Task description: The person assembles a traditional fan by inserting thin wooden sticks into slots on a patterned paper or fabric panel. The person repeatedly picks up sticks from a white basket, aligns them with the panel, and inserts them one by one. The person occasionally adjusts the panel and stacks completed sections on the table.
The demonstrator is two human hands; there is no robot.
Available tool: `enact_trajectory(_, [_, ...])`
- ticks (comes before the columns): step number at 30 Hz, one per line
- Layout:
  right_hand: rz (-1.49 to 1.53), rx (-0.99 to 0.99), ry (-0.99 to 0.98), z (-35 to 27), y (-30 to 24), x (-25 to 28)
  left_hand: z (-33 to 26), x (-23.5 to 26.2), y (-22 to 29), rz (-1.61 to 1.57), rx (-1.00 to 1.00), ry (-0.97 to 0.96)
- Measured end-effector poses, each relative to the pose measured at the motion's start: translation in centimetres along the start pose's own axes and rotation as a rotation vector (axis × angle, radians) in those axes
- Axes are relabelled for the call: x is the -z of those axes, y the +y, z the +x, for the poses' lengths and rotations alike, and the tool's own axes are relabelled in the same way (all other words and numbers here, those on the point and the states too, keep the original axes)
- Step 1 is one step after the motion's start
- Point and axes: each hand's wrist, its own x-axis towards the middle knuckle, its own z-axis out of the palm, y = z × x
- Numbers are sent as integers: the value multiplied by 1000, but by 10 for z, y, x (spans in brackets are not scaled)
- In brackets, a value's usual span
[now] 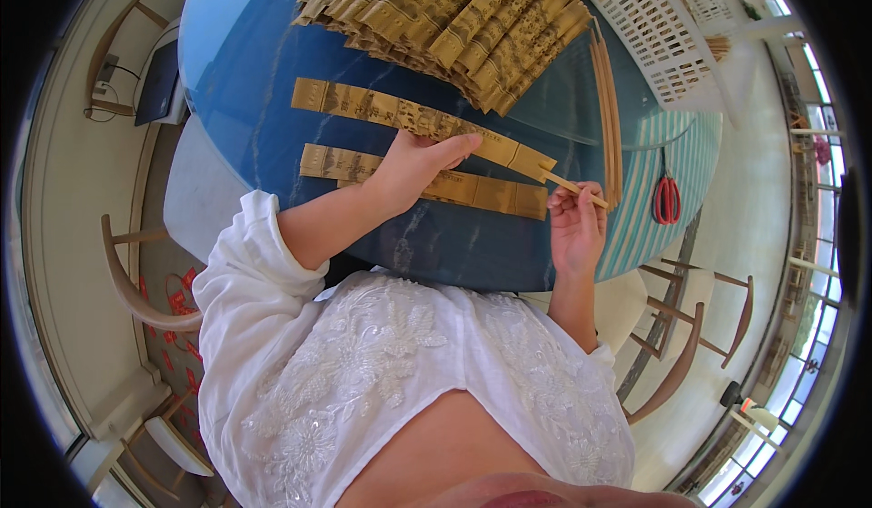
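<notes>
My left hand [421,165] is closed on a long gold paper sleeve [350,103] printed with dark landscape patterns, thumb on top near its middle. In my right hand [576,226], the fingertips pinch a pale wooden chopstick [568,184]. The far tip of that stick meets the right end of the sleeve; how far it reaches inside is hidden. Another gold sleeve [490,193] lies flat on the blue table just below, partly covered by my left hand and wrist, with a further strip edge showing under it.
A large overlapping pile of gold sleeves [445,18] covers the table's far side. Several loose wooden chopsticks [606,113] lie to its right, beside a white perforated basket [649,31]. Red-handled scissors [667,201] rest on a striped cloth [636,236] at the blue table's [245,90] right.
</notes>
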Motion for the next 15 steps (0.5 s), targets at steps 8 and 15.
enact_trajectory(8, [-59, -58, 2, 6, 5, -7, -8, -16, 14, 223, 29, 38])
enact_trajectory(15, [-41, -95, 24, 8, 6, -19, -4, -7, 7, 202, -15, 4])
